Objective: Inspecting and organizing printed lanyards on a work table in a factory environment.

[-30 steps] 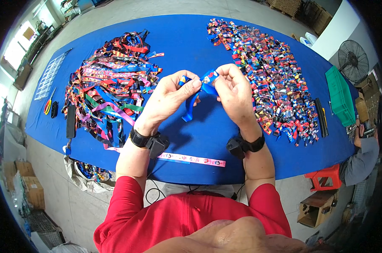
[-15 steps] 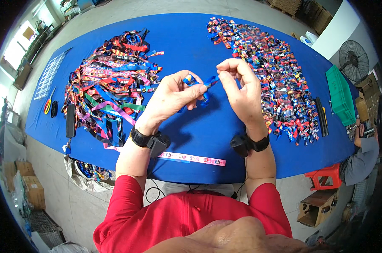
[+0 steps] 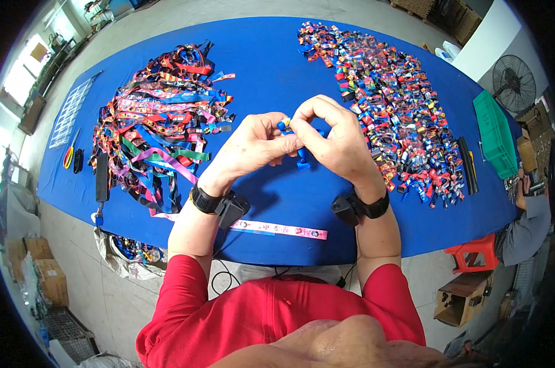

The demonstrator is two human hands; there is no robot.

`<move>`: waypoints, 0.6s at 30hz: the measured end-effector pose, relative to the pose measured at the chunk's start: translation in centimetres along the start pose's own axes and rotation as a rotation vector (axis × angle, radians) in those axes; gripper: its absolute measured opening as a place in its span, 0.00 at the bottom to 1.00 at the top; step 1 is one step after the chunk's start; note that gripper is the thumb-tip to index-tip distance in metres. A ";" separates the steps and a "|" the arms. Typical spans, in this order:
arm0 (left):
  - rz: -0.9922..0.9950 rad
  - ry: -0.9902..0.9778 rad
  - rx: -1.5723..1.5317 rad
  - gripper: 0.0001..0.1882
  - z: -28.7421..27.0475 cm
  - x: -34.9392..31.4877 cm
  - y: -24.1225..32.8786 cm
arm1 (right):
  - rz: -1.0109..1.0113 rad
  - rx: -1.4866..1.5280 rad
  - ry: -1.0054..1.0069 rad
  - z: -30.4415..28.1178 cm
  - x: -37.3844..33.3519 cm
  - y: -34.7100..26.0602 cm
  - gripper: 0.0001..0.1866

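Two hands are working close together, the left hand (image 3: 253, 146) and right hand (image 3: 342, 140) pinching a blue ribbon (image 3: 302, 165) above the blue tablecloth (image 3: 268, 70), seemingly for fingertip control, while loose printed straps (image 3: 161, 110) are lying leftward and ribbon bundles (image 3: 406, 116) rightward, apparently sorted apart.

Red short-sleeved shirt (image 3: 240, 310), black wristbands (image 3: 205, 202), boxy modules (image 3: 232, 211), seemingly plastic

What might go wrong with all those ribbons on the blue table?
The blue ribbon is small where the left hand and right hand meet, so it might slip and drop.

The left pile has long ribbons crossing each other, so pulling one could tangle or drag others.

The pink strip lies near the front edge of the table, so an arm might brush it off.
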State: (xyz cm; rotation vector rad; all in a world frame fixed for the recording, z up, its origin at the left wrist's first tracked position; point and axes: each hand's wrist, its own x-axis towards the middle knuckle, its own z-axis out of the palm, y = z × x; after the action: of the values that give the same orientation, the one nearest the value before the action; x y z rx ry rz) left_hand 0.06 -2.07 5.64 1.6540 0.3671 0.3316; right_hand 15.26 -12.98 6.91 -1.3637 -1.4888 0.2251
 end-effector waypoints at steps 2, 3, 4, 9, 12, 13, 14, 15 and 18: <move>0.035 -0.021 -0.107 0.14 0.2 -0.2 0.3 | 0.019 0.005 0.021 0.1 0.0 0.1 0.04; 0.034 -0.019 -0.107 0.14 0.1 -0.2 0.1 | 0.038 0.008 0.043 0.2 0.0 0.1 0.04; 0.044 -0.023 -0.153 0.15 0.1 0.0 0.0 | 0.038 0.007 0.044 0.1 0.0 0.3 0.04; 0.052 -0.033 -0.244 0.15 0.0 0.2 -0.2 | 0.071 0.121 0.048 -0.1 -0.1 1.5 0.04; 0.036 -0.029 -0.245 0.14 0.2 0.0 0.1 | 0.141 0.177 0.012 0.1 -0.1 1.5 0.04; 0.035 -0.028 -0.245 0.14 0.2 0.0 -0.1 | 0.141 0.178 0.012 0.1 -0.1 1.4 0.04; 0.026 -0.037 -0.233 0.14 0.1 0.1 -0.3 | 0.196 0.231 0.021 0.2 -0.1 1.3 0.05; 0.016 -0.046 -0.222 0.13 0.0 0.1 -0.5 | 0.250 0.283 0.031 0.3 -0.1 1.3 0.05; 0.016 -0.054 -0.208 0.13 0.4 0.2 -0.3 | 0.260 0.276 0.026 0.2 -0.1 1.2 0.06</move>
State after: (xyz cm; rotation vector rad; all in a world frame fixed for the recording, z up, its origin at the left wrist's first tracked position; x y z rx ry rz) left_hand 0.38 -2.32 5.29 1.4591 0.2701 0.3253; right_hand 15.85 -12.62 5.92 -1.3252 -1.2056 0.5551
